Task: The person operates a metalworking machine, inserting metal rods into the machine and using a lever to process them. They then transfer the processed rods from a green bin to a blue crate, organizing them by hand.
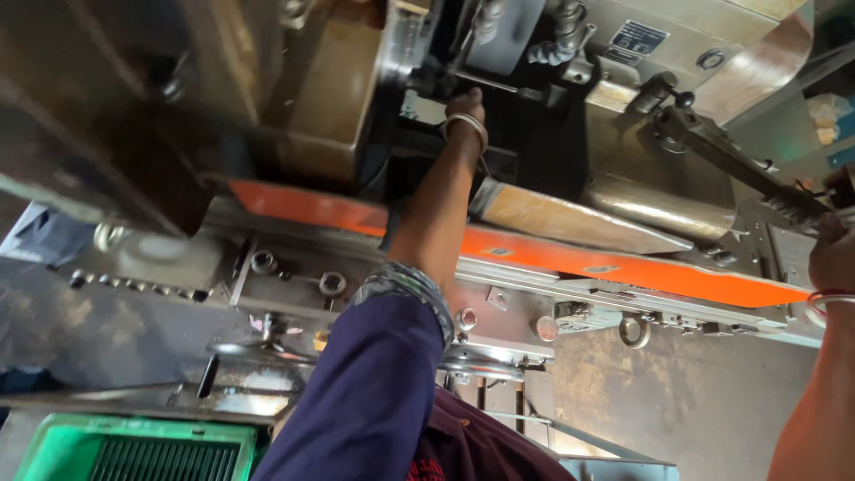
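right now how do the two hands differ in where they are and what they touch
The left hand reaches deep into the dark middle of the machine; the right hand stays at the frame's right edge, on the long metal lever. The left arm wears a dark blue sleeve; the right arm is bare. Both wrists carry bangles.

Two hands show: the left hand [467,105] and the right hand [833,256]. One orange strip [623,267] crosses the machine [499,303]. One long lever [739,165], one green crate [134,448], two round knobs [546,328].
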### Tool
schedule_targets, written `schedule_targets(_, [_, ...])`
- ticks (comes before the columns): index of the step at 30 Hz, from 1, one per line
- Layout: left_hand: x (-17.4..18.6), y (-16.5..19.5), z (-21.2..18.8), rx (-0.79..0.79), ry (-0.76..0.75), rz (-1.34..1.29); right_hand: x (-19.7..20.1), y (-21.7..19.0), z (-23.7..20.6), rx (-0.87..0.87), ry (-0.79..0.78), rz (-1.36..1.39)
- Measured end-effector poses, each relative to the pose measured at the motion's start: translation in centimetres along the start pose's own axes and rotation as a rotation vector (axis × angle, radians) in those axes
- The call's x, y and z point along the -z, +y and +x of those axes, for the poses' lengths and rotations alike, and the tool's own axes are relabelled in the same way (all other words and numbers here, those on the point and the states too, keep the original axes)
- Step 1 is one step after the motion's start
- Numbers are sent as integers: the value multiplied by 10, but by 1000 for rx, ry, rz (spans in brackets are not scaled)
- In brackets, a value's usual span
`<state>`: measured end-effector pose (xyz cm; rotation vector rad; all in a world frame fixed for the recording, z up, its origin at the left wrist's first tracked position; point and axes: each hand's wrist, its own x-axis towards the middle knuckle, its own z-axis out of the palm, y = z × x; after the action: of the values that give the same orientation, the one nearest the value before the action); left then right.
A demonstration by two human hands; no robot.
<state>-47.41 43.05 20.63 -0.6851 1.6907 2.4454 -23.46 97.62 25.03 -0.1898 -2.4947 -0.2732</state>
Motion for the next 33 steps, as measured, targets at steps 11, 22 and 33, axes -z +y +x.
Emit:
schedule_targets(11, [-26, 1, 32, 358, 208, -586, 8, -21, -7, -57, -61, -105])
schedule_targets(22, [-29, -36, 64, 424, 165, -758, -2, -12, 6, 1, -65, -202])
schedule_targets(33, [-6, -16, 47, 282, 182, -743, -33, 3, 17, 155, 8, -400])
